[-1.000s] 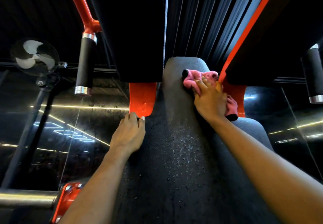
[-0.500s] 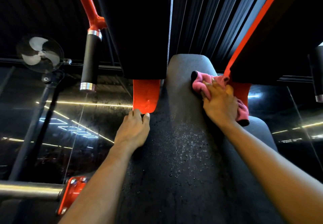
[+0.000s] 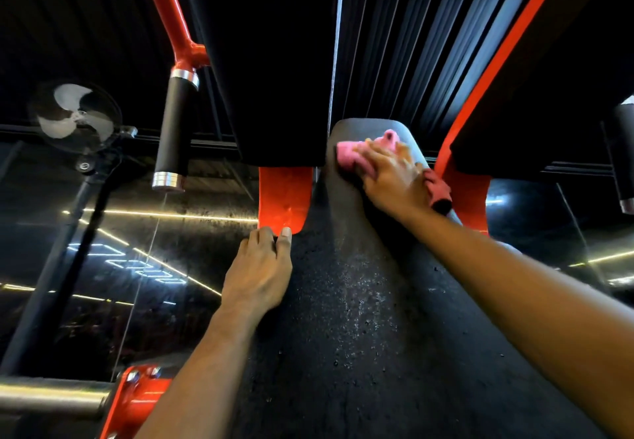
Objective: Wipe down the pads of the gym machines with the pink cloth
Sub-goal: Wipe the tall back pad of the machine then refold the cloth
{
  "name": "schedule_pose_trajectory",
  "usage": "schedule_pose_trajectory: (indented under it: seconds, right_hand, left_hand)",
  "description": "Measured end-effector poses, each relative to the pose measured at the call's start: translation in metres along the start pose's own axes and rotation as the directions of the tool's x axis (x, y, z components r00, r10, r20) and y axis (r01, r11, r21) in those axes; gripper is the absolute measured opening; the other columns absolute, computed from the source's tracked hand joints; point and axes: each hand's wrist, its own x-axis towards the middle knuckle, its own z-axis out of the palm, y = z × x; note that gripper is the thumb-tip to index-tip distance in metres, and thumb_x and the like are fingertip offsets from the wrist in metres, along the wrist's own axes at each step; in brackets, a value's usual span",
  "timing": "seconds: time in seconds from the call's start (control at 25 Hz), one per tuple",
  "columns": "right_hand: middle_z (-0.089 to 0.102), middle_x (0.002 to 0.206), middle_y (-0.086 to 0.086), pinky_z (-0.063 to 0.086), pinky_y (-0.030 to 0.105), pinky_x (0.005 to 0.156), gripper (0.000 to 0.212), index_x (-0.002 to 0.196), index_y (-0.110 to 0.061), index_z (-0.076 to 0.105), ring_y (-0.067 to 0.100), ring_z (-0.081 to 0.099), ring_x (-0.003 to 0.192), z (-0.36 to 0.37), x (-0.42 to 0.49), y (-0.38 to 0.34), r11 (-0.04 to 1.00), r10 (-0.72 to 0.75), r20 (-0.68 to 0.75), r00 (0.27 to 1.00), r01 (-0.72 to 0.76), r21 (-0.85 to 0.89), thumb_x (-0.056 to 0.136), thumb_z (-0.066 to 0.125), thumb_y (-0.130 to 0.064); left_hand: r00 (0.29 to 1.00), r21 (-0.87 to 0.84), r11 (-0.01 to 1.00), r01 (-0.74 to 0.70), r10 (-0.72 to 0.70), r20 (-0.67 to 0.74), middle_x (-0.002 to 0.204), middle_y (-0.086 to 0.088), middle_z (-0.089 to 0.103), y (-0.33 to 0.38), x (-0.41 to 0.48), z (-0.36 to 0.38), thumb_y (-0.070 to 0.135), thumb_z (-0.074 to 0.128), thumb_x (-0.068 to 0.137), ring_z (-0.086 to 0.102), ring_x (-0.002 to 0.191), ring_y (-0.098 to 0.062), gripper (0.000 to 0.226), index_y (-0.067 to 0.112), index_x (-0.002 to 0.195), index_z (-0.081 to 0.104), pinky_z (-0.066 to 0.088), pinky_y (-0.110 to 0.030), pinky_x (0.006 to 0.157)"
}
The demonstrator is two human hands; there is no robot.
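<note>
A long dark grey pad [image 3: 360, 301] of a gym machine runs up the middle of the view, its surface speckled and shiny. Near its rounded top end my right hand [image 3: 391, 178] presses the pink cloth [image 3: 350, 154] flat against the pad, fingers spread over it; a darker end of the cloth hangs out by my wrist. My left hand [image 3: 260, 267] rests on the pad's left edge, its fingertips curled over that edge just under a red metal bracket [image 3: 284, 195].
A red arm with a black foam handle [image 3: 175, 130] hangs at upper left. Black machine panels and a red frame bar [image 3: 497, 61] crowd the top. A fan [image 3: 79, 116] stands at left. A steel bar with red clamp [image 3: 137, 397] lies at lower left.
My right hand has slid the pink cloth leftward and up across the top of the pad. My left hand stays at the pad's left edge.
</note>
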Motion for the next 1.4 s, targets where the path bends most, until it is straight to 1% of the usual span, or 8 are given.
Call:
schedule_pose_trajectory:
  seconds: [0.16, 0.4, 0.52, 0.68, 0.92, 1.12, 1.28, 1.4]
  right_hand:
    - [0.044, 0.155, -0.017, 0.042, 0.049, 0.099, 0.054, 0.144, -0.050, 0.048, 0.034, 0.039, 0.136, -0.010, -0.022, 0.032, 0.914, -0.395, 0.128, 0.910, 0.402, -0.042, 0.090, 0.042, -0.047]
    - [0.059, 0.124, -0.008, 0.041, 0.048, 0.095, 0.031, 0.111, -0.039, 0.065, 0.033, 0.045, 0.124, 0.012, 0.049, -0.016, 0.989, 0.148, 0.033, 0.988, -0.148, 0.012, 0.085, 0.049, -0.033]
    - [0.061, 0.134, -0.011, 0.043, 0.045, 0.089, 0.040, 0.128, -0.043, 0.063, 0.031, 0.045, 0.119, 0.012, -0.015, -0.032, 0.984, -0.173, -0.012, 0.985, 0.174, 0.029, 0.090, 0.057, -0.032]
    - [0.055, 0.145, -0.017, 0.044, 0.034, 0.084, 0.049, 0.137, -0.045, 0.058, 0.026, 0.048, 0.115, -0.003, -0.052, 0.008, 0.838, -0.545, 0.075, 0.835, 0.545, 0.023, 0.092, 0.046, -0.030]
    - [0.060, 0.139, -0.010, 0.047, 0.046, 0.089, 0.050, 0.129, -0.042, 0.063, 0.033, 0.048, 0.114, 0.000, 0.001, 0.000, 1.000, 0.026, -0.062, 0.998, -0.026, -0.004, 0.086, 0.054, -0.018]
    - [0.053, 0.147, -0.017, 0.045, 0.035, 0.080, 0.050, 0.140, -0.044, 0.056, 0.026, 0.047, 0.107, -0.013, -0.040, 0.032, 0.881, -0.469, 0.097, 0.878, 0.473, -0.027, 0.094, 0.050, -0.025]
    - [0.045, 0.154, -0.013, 0.046, 0.052, 0.104, 0.067, 0.145, -0.041, 0.050, 0.031, 0.037, 0.141, -0.027, -0.034, 0.086, 0.994, -0.078, 0.048, 0.996, 0.081, -0.072, 0.084, 0.050, -0.015]
    - [0.056, 0.145, -0.011, 0.045, 0.049, 0.099, 0.055, 0.138, -0.043, 0.057, 0.032, 0.044, 0.131, -0.017, -0.049, 0.032, 0.972, 0.230, -0.097, 0.968, -0.233, -0.015, 0.088, 0.056, -0.021]
  left_hand:
    - [1.000, -0.041, 0.999, 0.014, -0.013, 0.017, 0.120, -0.009, 0.054, 0.000, 0.001, -0.002, 0.047, 0.025, 0.104, 0.046, 0.106, -0.023, 0.040, 0.016, 0.109, 0.049, 0.034, -0.037, 0.093]
    - [0.999, -0.017, 1.000, 0.015, -0.015, 0.032, 0.114, -0.006, 0.051, -0.001, 0.003, -0.001, 0.048, 0.022, 0.104, 0.043, 0.100, -0.020, 0.040, 0.017, 0.107, 0.048, 0.030, -0.033, 0.088]
    - [1.000, -0.028, 0.999, 0.022, -0.022, -0.001, 0.121, -0.011, 0.054, 0.000, 0.003, 0.000, 0.046, 0.022, 0.105, 0.048, 0.113, -0.027, 0.045, 0.013, 0.114, 0.051, 0.030, -0.033, 0.090]
    - [0.999, -0.044, 0.998, 0.036, -0.034, 0.029, 0.127, -0.011, 0.053, 0.002, 0.002, -0.003, 0.047, 0.020, 0.105, 0.047, 0.119, -0.028, 0.047, 0.014, 0.121, 0.051, 0.033, -0.038, 0.098]
    - [0.999, -0.043, 0.999, 0.017, -0.016, 0.030, 0.127, -0.009, 0.052, -0.001, 0.003, -0.002, 0.047, 0.021, 0.105, 0.041, 0.103, -0.016, 0.047, 0.014, 0.119, 0.051, 0.029, -0.032, 0.089]
    - [1.000, -0.022, 0.999, 0.024, -0.024, 0.019, 0.131, -0.011, 0.051, 0.000, 0.002, -0.002, 0.047, 0.020, 0.105, 0.047, 0.119, -0.026, 0.048, 0.014, 0.123, 0.049, 0.034, -0.039, 0.097]
    - [0.998, -0.040, 0.998, 0.040, -0.037, 0.056, 0.128, -0.010, 0.052, -0.001, 0.002, -0.005, 0.049, 0.019, 0.104, 0.041, 0.106, -0.016, 0.045, 0.017, 0.114, 0.049, 0.030, -0.033, 0.092]
    - [0.997, -0.070, 0.997, 0.045, -0.041, 0.067, 0.137, -0.014, 0.050, 0.004, 0.000, -0.008, 0.046, 0.020, 0.106, 0.045, 0.123, -0.027, 0.052, 0.012, 0.129, 0.050, 0.031, -0.037, 0.101]
